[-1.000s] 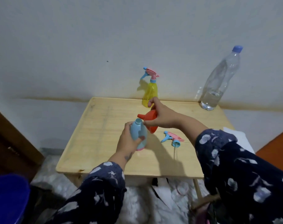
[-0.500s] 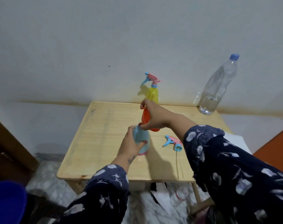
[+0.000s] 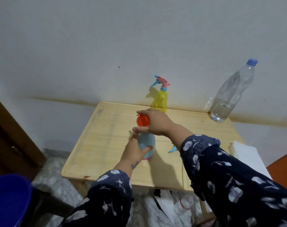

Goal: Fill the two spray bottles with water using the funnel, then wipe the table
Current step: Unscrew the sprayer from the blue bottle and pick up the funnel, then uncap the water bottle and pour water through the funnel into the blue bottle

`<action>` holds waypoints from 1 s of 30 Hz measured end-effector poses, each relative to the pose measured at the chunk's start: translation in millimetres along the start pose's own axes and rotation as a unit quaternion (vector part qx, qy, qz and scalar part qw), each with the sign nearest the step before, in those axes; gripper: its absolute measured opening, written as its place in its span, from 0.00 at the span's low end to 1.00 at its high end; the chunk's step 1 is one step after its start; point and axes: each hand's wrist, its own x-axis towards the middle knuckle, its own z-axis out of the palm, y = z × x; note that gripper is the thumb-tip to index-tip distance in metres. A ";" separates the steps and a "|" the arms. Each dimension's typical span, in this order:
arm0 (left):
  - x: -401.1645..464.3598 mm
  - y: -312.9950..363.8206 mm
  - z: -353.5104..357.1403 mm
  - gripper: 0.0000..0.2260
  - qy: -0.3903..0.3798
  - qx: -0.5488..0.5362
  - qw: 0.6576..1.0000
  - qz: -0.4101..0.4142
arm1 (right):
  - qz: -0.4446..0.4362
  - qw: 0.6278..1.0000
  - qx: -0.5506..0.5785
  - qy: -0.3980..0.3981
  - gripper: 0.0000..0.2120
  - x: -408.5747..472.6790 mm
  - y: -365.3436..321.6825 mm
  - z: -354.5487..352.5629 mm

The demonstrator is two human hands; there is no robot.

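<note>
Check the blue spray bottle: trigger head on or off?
Off. The blue spray bottle stands upright, gripped by the left hand, while the right hand holds the orange funnel at its neck.

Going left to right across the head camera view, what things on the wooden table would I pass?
Light blue spray bottle body, held by the left hand → yellow spray bottle with pink and blue trigger → clear plastic water bottle with blue cap.

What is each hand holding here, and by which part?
The left hand grips the blue spray bottle round its body. The right hand holds the orange funnel by its wide rim, above the bottle's neck.
</note>
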 end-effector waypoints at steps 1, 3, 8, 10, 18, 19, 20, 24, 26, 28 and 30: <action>0.2 -0.9 0.5 0.36 0.001 -0.003 1.000 0.001 | 0.003 1.000 0.005 0.003 0.37 0.0 -0.3 0.4; 1.0 -1.3 1.2 0.36 -0.001 0.001 1.000 0.002 | 0.010 1.000 0.017 0.009 0.37 -1.2 0.1 0.8; 7.1 2.2 -7.7 0.39 -0.058 0.012 0.998 -0.020 | 0.017 0.999 0.044 -0.001 0.40 -4.9 -1.2 2.0; 9.7 7.5 -24.7 0.41 -0.105 0.017 0.994 -0.016 | 0.027 0.998 0.047 0.013 0.38 -5.2 -2.5 -0.1; 60.3 46.8 -115.7 0.19 -0.070 0.283 0.956 0.044 | 0.141 0.985 0.097 0.036 0.24 -15.5 28.2 -26.6; 66.5 56.9 -119.8 0.18 -0.062 0.290 0.953 0.058 | 0.160 0.982 0.094 0.034 0.23 -18.3 34.3 -30.2; 71.0 68.9 -121.7 0.18 -0.060 0.299 0.950 0.074 | 0.177 0.980 0.086 0.026 0.23 -21.1 40.2 -34.1; 90.2 112.8 -104.5 0.18 -0.085 0.316 0.935 0.134 | 0.237 0.970 0.046 -0.010 0.23 -34.9 67.2 -51.2; 96.8 134.0 -84.7 0.18 -0.106 0.317 0.930 0.155 | 0.264 0.963 0.045 -0.013 0.23 -44.1 82.8 -60.8; 103.3 152.8 -59.5 0.19 -0.132 0.313 0.926 0.167 | 0.285 0.957 0.046 -0.010 0.23 -53.4 102.4 -68.6; 108.9 169.4 -31.5 0.19 -0.163 0.310 0.920 0.174 | 0.305 0.951 0.039 -0.009 0.23 -62.8 125.6 -75.6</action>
